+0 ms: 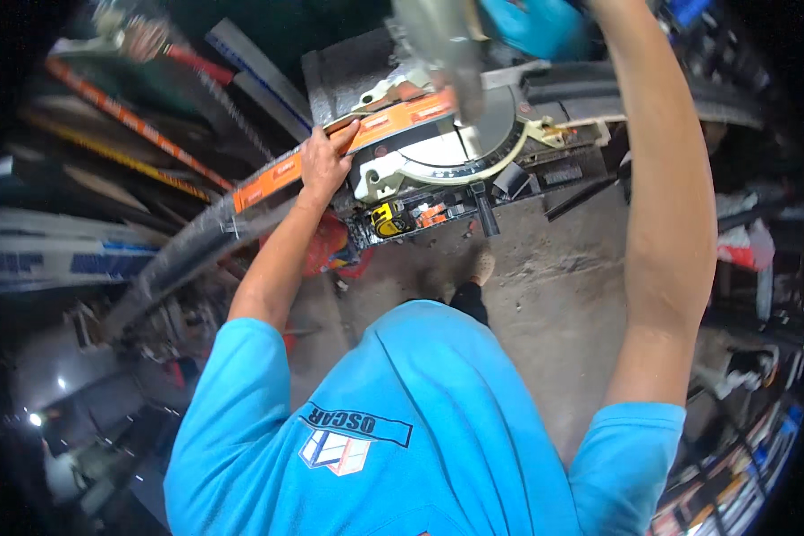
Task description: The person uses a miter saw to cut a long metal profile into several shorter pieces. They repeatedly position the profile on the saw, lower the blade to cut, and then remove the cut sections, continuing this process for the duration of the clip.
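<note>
Right now, an orange bar (384,122) lies slantwise across the left half of a mitre saw's pale base (400,180), behind the base's curved front edge. Its long axis runs from the near left to the far right: the left end reaches out beyond the base's left corner, and the right end points to the middle of the base, where it meets the saw head (439,40). The head is blurred, so whether its blade touches the bar I cannot tell.

The left hand (324,165) is closed on the bar just outside the base's left corner, one digit stretched along the orange face toward the saw; the undersides of the other fingers are hidden. The right forearm (674,223) rises past the base's right end and leaves at the top, beside a teal, rounded part (540,29). The right hand lies beyond the upper edge, so its grip cannot be told.

Along the front edge of the base, near its left corner, sits a yellow and black tape measure (390,220), with a small orange item (432,214) just beside it. A black handle (485,211) juts from the middle of that edge toward the person. Off the left end, a grey rail (183,246) stretches down and outward, bent by the lens.
</note>
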A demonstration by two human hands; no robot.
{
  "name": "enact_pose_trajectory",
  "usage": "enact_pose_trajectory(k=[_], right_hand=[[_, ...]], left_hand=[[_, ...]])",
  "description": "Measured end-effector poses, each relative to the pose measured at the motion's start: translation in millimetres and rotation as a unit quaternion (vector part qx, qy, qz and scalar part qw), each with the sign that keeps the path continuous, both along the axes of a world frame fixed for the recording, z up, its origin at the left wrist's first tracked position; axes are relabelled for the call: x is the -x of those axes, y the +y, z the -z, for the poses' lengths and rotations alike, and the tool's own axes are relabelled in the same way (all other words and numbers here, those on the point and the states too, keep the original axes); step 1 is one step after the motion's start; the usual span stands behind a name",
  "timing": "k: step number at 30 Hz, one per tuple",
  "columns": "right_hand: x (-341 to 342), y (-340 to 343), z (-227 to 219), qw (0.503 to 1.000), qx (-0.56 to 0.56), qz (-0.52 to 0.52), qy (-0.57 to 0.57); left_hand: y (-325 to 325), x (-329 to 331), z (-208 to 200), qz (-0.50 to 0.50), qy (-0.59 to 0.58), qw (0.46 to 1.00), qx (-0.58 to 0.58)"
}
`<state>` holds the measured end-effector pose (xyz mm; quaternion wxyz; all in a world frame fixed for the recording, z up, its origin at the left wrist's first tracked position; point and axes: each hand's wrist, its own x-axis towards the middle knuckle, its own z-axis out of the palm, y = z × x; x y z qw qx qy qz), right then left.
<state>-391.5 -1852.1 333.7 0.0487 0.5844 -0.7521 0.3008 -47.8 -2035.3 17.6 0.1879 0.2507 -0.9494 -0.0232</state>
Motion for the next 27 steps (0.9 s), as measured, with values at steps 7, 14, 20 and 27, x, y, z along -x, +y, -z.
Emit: enact_pose_trajectory(k=[7,14,20,27], right_hand=[[-53.0,42.6,23.0,0.932,-0.021,0.099,-0.347],[-62.8,58.7,50.6,0.929,-0.019,0.128,-0.347],[-75.2,69.1,56.6,0.931,-0.004,0.134,-0.340],[-80.9,72.6,62.8,0.927,0.004,0.139,-0.348]], left_hand=[[5.9,-9.7,-1.0,-0.011,0.005,0.999,-0.040],[0.6,-13.7,14.0,-0.028,0.011,0.999,-0.022],[2.3,-9.8,12.1,-0.027,0.016,0.999,-0.025],[3.1,-11.6,8.1,-0.034,0.007,0.999,-0.036]])
